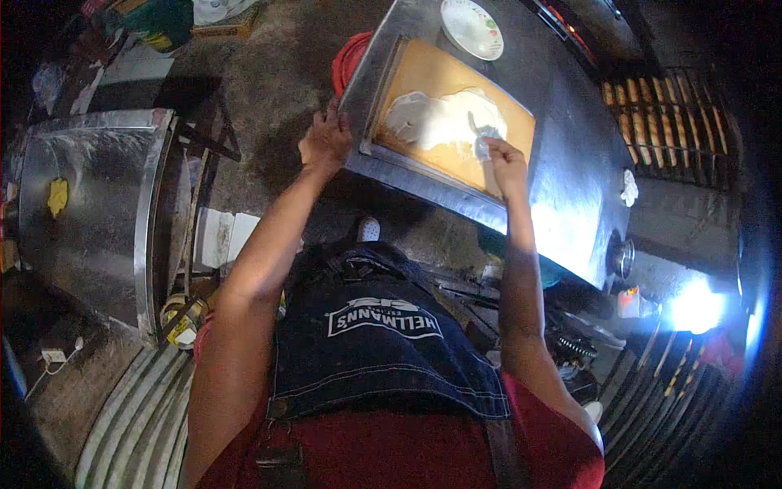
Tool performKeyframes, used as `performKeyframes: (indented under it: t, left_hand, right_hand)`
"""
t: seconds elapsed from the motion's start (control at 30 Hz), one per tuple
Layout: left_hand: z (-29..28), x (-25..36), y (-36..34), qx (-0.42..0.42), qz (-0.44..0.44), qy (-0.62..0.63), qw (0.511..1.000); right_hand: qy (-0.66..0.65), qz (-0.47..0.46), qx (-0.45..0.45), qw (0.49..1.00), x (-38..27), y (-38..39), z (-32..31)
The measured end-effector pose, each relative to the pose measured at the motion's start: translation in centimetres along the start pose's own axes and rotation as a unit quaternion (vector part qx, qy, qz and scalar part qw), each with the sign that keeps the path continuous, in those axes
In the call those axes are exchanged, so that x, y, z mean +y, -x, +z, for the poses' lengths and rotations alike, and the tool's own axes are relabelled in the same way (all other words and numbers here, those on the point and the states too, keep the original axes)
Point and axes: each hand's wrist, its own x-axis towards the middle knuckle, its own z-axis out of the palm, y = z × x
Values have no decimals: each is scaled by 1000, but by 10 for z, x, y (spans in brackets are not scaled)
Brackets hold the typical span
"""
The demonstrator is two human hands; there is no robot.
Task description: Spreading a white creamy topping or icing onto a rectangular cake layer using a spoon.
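A shallow tray holds a flat golden sheet [505, 122], cake-like, with a white creamy layer [444, 116] spread unevenly over its upper middle. My right hand [507, 167] grips a small pale spreading tool [487, 140] that rests in the cream near the right side; its exact shape is unclear. My left hand [324, 140] is at the steel table's [570, 187] left edge, beside the tray, fingers apart and lightly curled, holding nothing that I can see. Behind the tray stands a white bowl [472, 28] with a floral rim.
A second steel table [85, 244] is at left, with a yellow object [58, 196] on it. A rack of long browned pastries [660, 121] stands at upper right, a red coiled item [346, 61] beside my table. Ridged metal trays [122, 416] lie low at lower left; a bright light [696, 308] glares at right.
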Motion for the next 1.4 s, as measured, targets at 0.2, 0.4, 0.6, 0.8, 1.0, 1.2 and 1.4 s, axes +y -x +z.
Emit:
performKeyframes:
  t: [0.2, 0.4, 0.6, 0.8, 1.0, 1.2, 1.4]
  left_hand:
    - [8, -2, -1, 18, 10, -23, 1000]
    - [-2, -2, 4, 30, 3, -31, 999]
    - [-4, 3, 3, 2, -1, -47, 999]
    - [-2, -4, 3, 8, -20, 23, 1000]
    - [-1, 0, -2, -39, -21, 6, 999]
    - [9, -9, -8, -3, -4, 40, 999]
    - [5, -9, -4, -13, 4, 36, 999]
  right_hand:
    - [-90, 5, -41, 995, 22, -2, 28]
    - [52, 3, -90, 995, -69, 40, 48]
    - [149, -44, -104, 982, -102, 81, 68]
    - [43, -42, -90, 994, -97, 54, 46]
    - [-13, 20, -116, 993, -77, 35, 71]
    - [108, -36, -69, 991, -130, 83, 97]
    - [255, -2, -94, 962, -160, 116, 105]
